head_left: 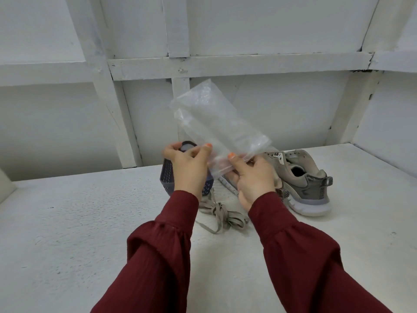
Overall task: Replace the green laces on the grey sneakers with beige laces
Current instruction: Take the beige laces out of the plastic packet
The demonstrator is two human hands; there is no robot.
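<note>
Both hands hold up a clear plastic bag (pixel 212 123) above the white table (pixel 90 222). My left hand (pixel 188 168) pinches the bag's lower edge with thumb and fingers. My right hand (pixel 250 177) grips the same edge from the right. The bag looks empty. A bundle of beige-grey laces (pixel 222 214) lies on the table just below my wrists. One grey sneaker (pixel 302 179) stands to the right, heel toward me. Part of a second sneaker's sole (pixel 228 185) shows between my hands.
A dark blue perforated basket (pixel 168 175) sits behind my left hand. White wooden wall framing (pixel 225 64) rises behind the table. My sleeves are dark red.
</note>
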